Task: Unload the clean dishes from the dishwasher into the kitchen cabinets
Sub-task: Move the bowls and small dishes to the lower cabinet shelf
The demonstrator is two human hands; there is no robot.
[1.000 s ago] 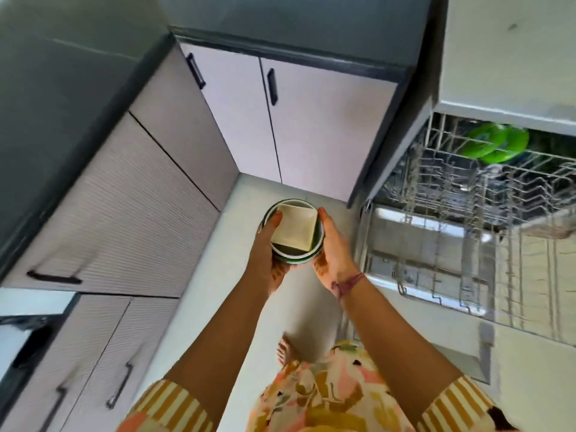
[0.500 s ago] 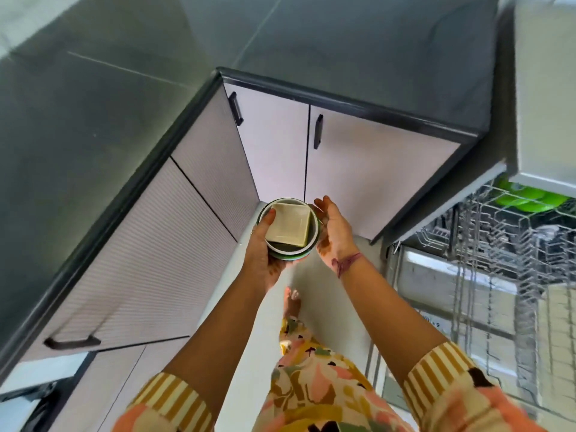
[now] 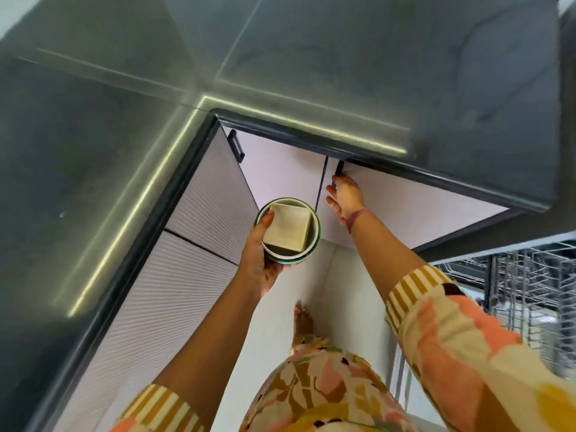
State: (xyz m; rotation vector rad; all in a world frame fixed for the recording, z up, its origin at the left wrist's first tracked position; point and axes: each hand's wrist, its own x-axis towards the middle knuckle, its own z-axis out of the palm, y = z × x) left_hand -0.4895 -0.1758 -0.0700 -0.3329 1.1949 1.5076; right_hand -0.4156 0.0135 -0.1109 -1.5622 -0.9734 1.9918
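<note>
My left hand [image 3: 260, 260] cups stacked bowls [image 3: 288, 230] from beneath, thumb over the rim, while my right hand [image 3: 344, 196] curls fingers around the cabinet handle [image 3: 338, 168]; opening the door seems next.

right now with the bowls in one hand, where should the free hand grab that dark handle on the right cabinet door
Hook the right hand's fingers around the lower end of the slim black bar handle from the front: it stands vertical by the door's opening edge, and the left hand holds the stacked bowls.
</note>
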